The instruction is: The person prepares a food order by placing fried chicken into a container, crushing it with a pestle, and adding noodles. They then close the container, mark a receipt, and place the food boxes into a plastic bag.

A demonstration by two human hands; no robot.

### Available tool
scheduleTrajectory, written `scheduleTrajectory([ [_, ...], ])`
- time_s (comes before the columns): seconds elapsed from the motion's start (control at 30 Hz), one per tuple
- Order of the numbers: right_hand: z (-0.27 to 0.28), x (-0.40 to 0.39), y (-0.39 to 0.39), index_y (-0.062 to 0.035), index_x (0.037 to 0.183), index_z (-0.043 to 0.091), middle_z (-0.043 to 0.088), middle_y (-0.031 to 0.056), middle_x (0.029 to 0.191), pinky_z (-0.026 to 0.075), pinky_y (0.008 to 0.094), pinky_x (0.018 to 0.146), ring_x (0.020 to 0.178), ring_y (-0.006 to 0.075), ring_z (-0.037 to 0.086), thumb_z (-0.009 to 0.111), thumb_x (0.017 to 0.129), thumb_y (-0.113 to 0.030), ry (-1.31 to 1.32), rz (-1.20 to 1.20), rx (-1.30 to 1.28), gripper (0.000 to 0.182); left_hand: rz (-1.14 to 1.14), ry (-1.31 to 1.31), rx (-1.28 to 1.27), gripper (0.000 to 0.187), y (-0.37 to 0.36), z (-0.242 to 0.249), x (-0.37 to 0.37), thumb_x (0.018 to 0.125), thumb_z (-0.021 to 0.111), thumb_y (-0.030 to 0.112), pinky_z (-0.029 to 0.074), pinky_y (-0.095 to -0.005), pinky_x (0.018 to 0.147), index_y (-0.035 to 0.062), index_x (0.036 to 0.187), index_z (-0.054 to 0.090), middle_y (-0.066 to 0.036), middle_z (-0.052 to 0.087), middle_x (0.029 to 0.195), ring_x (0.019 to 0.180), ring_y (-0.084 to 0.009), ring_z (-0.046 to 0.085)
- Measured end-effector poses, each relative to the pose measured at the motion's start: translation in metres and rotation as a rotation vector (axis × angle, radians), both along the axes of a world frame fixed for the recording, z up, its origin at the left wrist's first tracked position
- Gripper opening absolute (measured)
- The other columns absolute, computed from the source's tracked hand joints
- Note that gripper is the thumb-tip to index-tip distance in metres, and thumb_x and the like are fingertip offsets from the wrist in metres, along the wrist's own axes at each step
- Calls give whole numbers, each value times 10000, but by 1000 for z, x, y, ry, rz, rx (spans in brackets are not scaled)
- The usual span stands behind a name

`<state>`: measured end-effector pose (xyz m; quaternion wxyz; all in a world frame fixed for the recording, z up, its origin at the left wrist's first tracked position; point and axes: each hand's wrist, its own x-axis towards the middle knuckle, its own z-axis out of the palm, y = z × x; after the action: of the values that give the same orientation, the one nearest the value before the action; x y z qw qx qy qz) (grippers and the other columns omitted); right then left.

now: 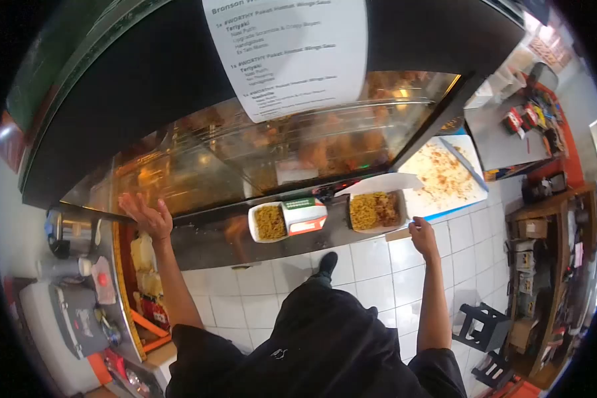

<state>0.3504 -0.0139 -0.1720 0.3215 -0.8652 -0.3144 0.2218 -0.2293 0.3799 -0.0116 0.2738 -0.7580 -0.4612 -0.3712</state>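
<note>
My left hand (150, 215) is raised with its fingers spread, near the lower left glass of the food display case (179, 159), and holds nothing. My right hand (423, 237) is closed, its fingertips at the end of a flat tan strip (397, 235) beside an open takeaway box (376, 229). That box holds yellow rice and browned pieces, and its white lid (378, 183) is folded back. A second takeaway box (270, 239) stands to the left on the dark ledge, with yellow rice and a green, white and orange lid (305, 216).
A crumb-covered white cutting board (438, 174) with a knife (463, 163) lies to the right. A printed order sheet (292, 60) hangs on the case. Wooden shelves (544, 265) and a black crate (482, 327) stand at the right, a side counter (106, 292) at the left.
</note>
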Motion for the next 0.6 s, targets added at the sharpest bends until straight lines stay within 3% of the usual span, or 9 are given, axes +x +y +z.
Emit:
scheduleTrajectory([
  [0.03, -2, 1, 6, 50, 1114, 655, 706, 210, 1022, 533, 398, 826, 936, 324, 678, 601, 949, -217, 2, -4, -19, 319, 24, -65, -21, 778, -1, 3, -5, 987, 381, 565, 175, -720, 1112, 29, 1541, 281, -327, 155, 1575, 1432, -557, 178],
  [0.07, -3, 1, 10, 38, 1097, 666, 703, 237, 1045, 524, 434, 878, 1002, 380, 671, 602, 944, -239, 2, -13, -41, 323, 71, -141, -147, 818, -3, -7, -21, 988, 388, 571, 233, -688, 1112, -48, 1512, 283, -329, 93, 1585, 1434, -546, 181],
  [0.17, -28, 9, 24, 40, 1035, 666, 684, 272, 1031, 510, 464, 849, 993, 423, 647, 575, 946, -228, 59, 60, -141, 297, -4, -242, -69, 761, -5, -3, -20, 999, 452, 500, 329, -605, 1105, -103, 1449, 333, -333, 171, 1561, 1411, -523, 240],
  [0.27, -44, 10, 28, 38, 931, 648, 663, 283, 960, 491, 495, 803, 929, 447, 624, 554, 942, -198, -86, 85, -166, 254, 40, -423, 32, 590, -28, -2, 21, 1005, 521, 355, 426, -506, 1027, -95, 1369, 405, -327, 375, 1429, 1298, -462, 405],
  [0.33, -27, 1, 33, 36, 884, 632, 649, 281, 914, 477, 515, 792, 897, 452, 611, 527, 946, -170, -138, 75, -119, 239, 209, -581, -117, 435, -38, -87, 27, 987, 556, 213, 444, -466, 950, -67, 1301, 444, -269, 518, 1239, 1124, -397, 514],
  [0.37, -20, -6, 36, 35, 860, 624, 641, 280, 892, 469, 525, 786, 881, 454, 605, 514, 948, -156, -165, 61, -95, 237, 12, -425, -385, 317, -45, -136, 11, 980, 549, 169, 451, -453, 887, -37, 1218, 517, -208, 563, 1117, 989, -360, 552],
  [0.4, -23, -11, 35, 35, 854, 615, 637, 283, 888, 465, 528, 781, 877, 456, 601, 500, 954, -148, -203, 68, -46, 238, 18, -479, -876, 236, -83, -85, 68, 989, 548, 186, 469, -432, 872, -17, 1098, 600, -188, 621, 1055, 960, -342, 593],
  [0.47, -31, -16, 27, 35, 842, 597, 627, 289, 880, 456, 534, 773, 870, 461, 593, 474, 965, -133, -292, 69, 38, 241, -16, -408, -1067, 280, -94, -153, 81, 992, 564, 226, 484, -410, 865, -31, 1066, 646, -191, 676, 1005, 943, -330, 636],
  [0.6, -4, -30, 22, 45, 862, 536, 615, 297, 833, 440, 557, 698, 809, 493, 594, 436, 999, -153, -180, -37, 25, 261, -154, -487, -1290, 373, -85, -193, 112, 984, 584, 273, 481, -398, 901, -40, 1175, 657, -215, 699, 1112, 1024, -343, 653],
])
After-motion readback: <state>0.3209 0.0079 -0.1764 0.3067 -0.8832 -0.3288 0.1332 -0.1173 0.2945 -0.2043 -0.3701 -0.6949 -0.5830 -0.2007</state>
